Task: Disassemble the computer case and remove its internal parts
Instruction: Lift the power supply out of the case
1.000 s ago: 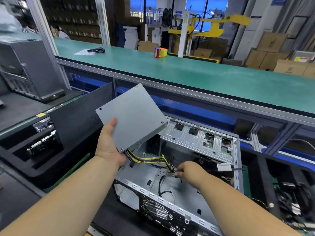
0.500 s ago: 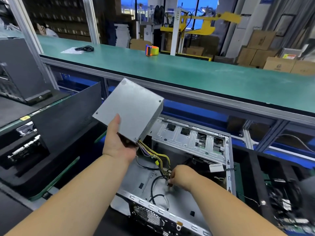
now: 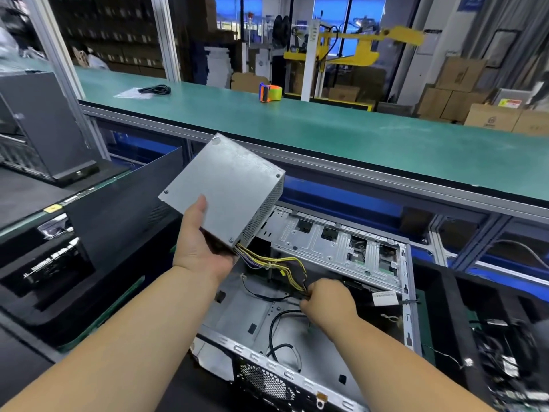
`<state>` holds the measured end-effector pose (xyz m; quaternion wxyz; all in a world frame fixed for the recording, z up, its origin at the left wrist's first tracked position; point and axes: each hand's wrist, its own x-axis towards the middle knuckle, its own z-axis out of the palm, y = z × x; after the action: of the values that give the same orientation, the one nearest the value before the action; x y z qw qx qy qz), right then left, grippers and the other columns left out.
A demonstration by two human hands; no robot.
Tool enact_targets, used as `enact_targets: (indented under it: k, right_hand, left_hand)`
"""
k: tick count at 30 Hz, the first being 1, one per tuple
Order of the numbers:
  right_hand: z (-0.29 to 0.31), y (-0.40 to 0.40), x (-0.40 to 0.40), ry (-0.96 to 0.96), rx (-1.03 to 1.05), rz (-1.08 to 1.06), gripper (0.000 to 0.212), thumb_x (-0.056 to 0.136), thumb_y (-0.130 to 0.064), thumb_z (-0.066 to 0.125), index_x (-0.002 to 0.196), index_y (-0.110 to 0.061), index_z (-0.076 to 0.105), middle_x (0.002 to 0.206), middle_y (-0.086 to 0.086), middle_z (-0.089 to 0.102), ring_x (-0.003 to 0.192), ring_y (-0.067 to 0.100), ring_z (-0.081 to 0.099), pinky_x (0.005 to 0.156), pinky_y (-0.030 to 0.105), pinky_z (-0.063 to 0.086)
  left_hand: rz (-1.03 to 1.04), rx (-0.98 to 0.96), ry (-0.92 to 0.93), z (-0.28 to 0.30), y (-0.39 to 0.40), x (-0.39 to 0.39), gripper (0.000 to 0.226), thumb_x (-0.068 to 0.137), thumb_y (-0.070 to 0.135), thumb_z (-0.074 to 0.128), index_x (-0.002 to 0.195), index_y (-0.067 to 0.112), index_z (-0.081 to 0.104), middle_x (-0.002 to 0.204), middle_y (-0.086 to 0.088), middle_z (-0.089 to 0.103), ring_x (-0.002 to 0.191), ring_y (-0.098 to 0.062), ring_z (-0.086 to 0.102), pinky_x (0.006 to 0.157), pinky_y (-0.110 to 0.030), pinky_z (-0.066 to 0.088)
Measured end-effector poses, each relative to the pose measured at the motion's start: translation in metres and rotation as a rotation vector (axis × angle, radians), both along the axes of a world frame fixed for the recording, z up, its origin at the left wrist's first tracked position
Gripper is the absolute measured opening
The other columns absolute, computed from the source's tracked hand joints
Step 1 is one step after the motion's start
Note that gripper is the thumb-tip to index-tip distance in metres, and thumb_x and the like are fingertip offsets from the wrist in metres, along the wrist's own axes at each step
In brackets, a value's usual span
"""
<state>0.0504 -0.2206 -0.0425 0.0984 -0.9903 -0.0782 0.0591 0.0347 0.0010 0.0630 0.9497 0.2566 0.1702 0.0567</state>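
Observation:
The open computer case (image 3: 237, 322) lies on its side in front of me, its silver drive cage (image 3: 335, 248) at the back. My left hand (image 3: 199, 248) holds the grey metal power supply (image 3: 225, 188) lifted above the case's left end, thumb on its top face. A bundle of yellow and black cables (image 3: 276, 263) runs from the supply down into the case. My right hand (image 3: 326, 301) pinches the far end of that bundle inside the case. Loose black wires (image 3: 276, 337) lie on the case floor.
A dark side panel (image 3: 124, 209) leans at the left beside black foam trays (image 3: 44, 278). Another grey computer case (image 3: 38, 126) stands far left. A green conveyor (image 3: 326, 135) runs behind, with a tape dispenser (image 3: 269, 92) on it. Removed parts and wires (image 3: 505, 367) lie at the right.
My left hand has tilted the power supply and moved it slightly right above the case. My right hand stays on the cable bundle's end inside the case.

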Motion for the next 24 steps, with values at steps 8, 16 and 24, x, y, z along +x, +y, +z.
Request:
enact_targets:
  k: [8,16,24]
  right_hand:
    - [-0.005,-0.006,0.001,-0.087,0.046,0.006,0.015,0.075,-0.009,0.054,0.066,-0.016,0.044,0.074,-0.003,0.043,0.076,0.025,0.048,0.052,0.029,0.028]
    - [-0.002,-0.002,-0.005,-0.125,0.235,-0.087,0.017,0.081,-0.013,0.058,0.088,-0.028,0.058,0.091,-0.006,0.057,0.091,0.024,0.057,0.063,0.029,0.039]
    - [-0.004,0.007,-0.016,0.099,0.341,0.051,0.078,0.085,-0.027,0.060,0.154,-0.035,0.025,0.137,0.000,0.059,0.106,0.017,0.063,0.079,0.022,0.044]
  left_hand:
    - [-0.005,0.034,-0.002,0.002,-0.001,-0.008,0.043,0.076,0.043,0.076,0.110,0.018,0.069,0.102,-0.008,0.075,0.087,-0.035,0.072,0.084,-0.061,0.051]
    - [0.040,0.063,0.007,0.005,0.013,-0.019,0.039,0.076,0.043,0.076,0.105,0.018,0.070,0.098,-0.007,0.076,0.080,-0.033,0.073,0.071,-0.054,0.056]
    - [0.078,0.086,-0.009,0.011,0.030,-0.030,0.038,0.075,0.043,0.076,0.105,0.021,0.070,0.102,-0.005,0.075,0.090,-0.033,0.073,0.081,-0.052,0.055]
